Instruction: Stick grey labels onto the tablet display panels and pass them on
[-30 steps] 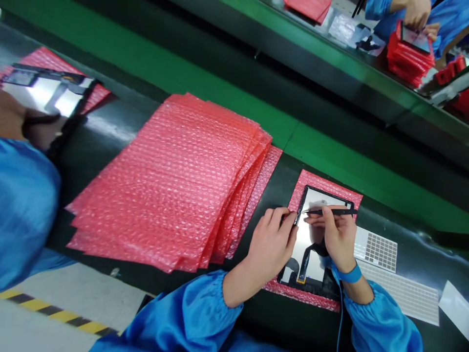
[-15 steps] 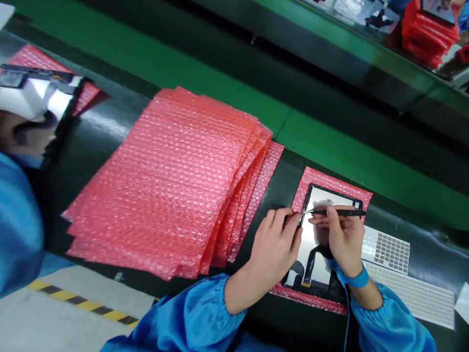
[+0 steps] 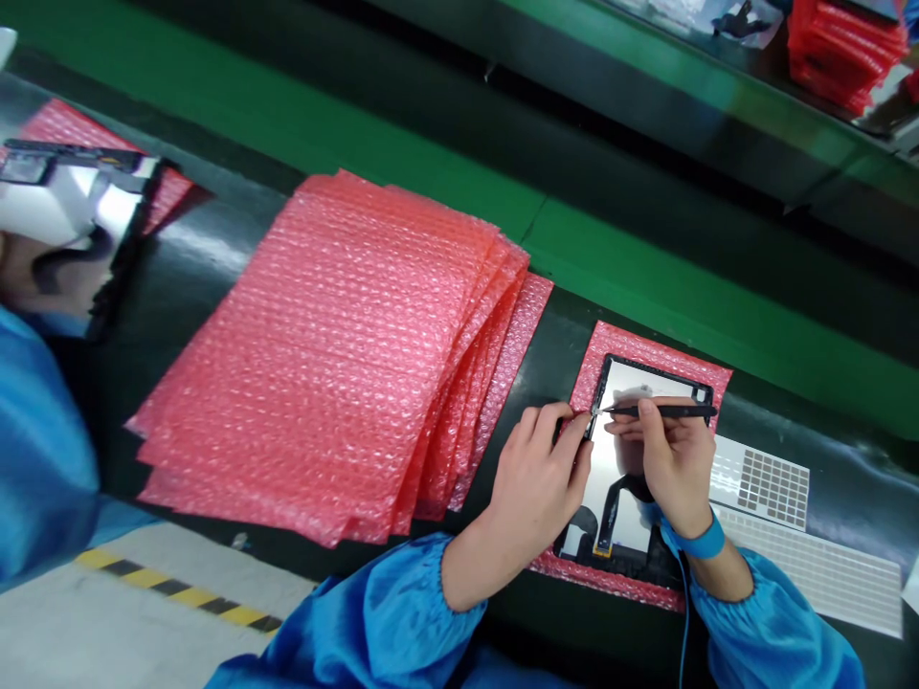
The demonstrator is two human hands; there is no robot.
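A tablet screen assembly, silvery inside a black frame with a dark flex cable, lies on a red bubble-wrap bag. My left hand grips its left edge, fingers bent around the frame, index fingertip close to the tweezer points. Black tweezers are pinched between the thumb and fingers of my right hand. Their tips touch or nearly touch the left side of the frame. Whatever tiny part sits at the tips is too small to make out. A blue wrist strap with a cord circles my right wrist.
Left of my hands lies a big stack of red bubble-wrap bags. White sheets with small squares and strips are on the right. Another person's blue sleeve is beside a second screen assembly. More red bags sit across.
The view has shifted slightly. Both hands and the tweezers keep nearly the same place on the screen assembly.
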